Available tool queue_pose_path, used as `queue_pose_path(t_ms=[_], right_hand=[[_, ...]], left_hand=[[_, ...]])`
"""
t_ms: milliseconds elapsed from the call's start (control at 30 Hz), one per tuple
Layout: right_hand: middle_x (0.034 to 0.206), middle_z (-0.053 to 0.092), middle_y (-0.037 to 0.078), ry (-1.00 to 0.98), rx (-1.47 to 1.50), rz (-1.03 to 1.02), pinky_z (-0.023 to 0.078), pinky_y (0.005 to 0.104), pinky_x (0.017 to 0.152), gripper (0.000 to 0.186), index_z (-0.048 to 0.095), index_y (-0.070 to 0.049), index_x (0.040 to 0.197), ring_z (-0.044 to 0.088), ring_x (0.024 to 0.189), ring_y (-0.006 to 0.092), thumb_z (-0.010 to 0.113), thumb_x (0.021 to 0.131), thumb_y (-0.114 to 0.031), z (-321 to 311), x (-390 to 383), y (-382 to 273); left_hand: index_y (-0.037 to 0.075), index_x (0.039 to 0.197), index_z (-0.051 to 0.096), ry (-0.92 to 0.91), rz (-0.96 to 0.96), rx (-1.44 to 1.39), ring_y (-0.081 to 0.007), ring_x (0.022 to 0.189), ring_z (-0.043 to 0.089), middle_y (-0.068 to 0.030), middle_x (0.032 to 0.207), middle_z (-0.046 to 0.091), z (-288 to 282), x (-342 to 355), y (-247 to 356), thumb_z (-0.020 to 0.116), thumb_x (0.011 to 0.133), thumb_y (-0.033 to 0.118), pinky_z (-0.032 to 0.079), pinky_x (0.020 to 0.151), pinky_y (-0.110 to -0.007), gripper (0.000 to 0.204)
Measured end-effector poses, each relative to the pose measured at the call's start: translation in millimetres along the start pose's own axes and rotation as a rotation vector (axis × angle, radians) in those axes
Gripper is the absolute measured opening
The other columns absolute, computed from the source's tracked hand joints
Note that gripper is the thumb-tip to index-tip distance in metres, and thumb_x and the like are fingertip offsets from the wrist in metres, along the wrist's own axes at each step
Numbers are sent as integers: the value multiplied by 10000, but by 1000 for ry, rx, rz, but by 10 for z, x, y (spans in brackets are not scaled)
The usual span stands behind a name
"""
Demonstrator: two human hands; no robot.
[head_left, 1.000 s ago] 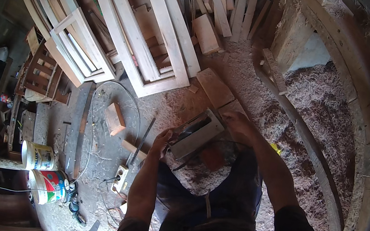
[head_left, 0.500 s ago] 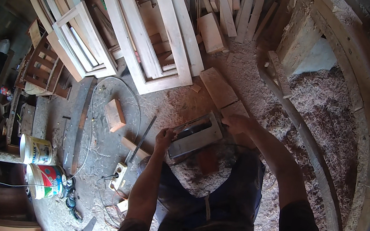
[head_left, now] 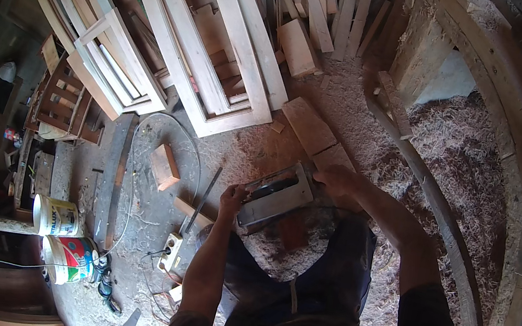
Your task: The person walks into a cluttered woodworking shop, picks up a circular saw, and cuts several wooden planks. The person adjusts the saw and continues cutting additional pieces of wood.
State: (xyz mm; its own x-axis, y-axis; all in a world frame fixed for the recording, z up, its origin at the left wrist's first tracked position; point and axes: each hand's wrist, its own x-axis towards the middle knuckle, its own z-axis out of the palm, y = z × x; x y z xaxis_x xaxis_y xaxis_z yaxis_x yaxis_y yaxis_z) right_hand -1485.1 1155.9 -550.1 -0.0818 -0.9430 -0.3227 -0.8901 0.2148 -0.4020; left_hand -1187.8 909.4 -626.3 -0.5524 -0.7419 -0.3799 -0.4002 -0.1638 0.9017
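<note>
In front of my knees is a long, box-like grey metal tool (head_left: 278, 203) with a dark slot along its top; its exact kind is not clear. My left hand (head_left: 234, 198) is closed at its left end, the fingers pinched together on the corner. At the opposite end, my right hand (head_left: 336, 180) curls its fingers around the edge, partly hiding it. Beneath and beside the tool lie wood shavings (head_left: 271, 250) and a reddish-brown block (head_left: 294, 232). Just beyond my right hand, a wooden board (head_left: 308, 124) lies on the floor.
Pale wooden frames (head_left: 233, 124) lean at the far left, with offcuts (head_left: 299, 50) beside them. A wood block (head_left: 165, 167), a power strip (head_left: 171, 251), cables and a handsaw (head_left: 129, 325) lie to my left, near two buckets (head_left: 56, 217). A long curved timber (head_left: 444, 212) crosses shavings on the right.
The view has shifted slightly. Both hands stay at the two ends of the metal tool, and its position is almost the same.
</note>
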Motion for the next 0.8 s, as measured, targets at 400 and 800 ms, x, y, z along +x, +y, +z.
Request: queue_pose_path(t_ms=[400, 800], right_hand=[[1071, 731, 192, -235, 14, 68, 561, 507, 840, 318, 703, -67, 1068, 707, 1050, 371, 679, 775, -189, -55, 205, 21], [935, 739, 177, -222, -5, 26, 573, 495, 789, 227, 684, -43, 983, 728, 946, 365, 673, 787, -158, -103, 149, -25]], left_hand=[[-10, 1230, 666, -46, -14, -23, -148, 926, 689, -83, 1005, 748, -7, 102, -21, 649, 1037, 370, 544, 841, -302, 427], [-21, 1173, 662, -57, -18, -75, -148, 817, 695, -100, 951, 757, 11, 134, 10, 686, 1020, 350, 565, 765, -298, 402]])
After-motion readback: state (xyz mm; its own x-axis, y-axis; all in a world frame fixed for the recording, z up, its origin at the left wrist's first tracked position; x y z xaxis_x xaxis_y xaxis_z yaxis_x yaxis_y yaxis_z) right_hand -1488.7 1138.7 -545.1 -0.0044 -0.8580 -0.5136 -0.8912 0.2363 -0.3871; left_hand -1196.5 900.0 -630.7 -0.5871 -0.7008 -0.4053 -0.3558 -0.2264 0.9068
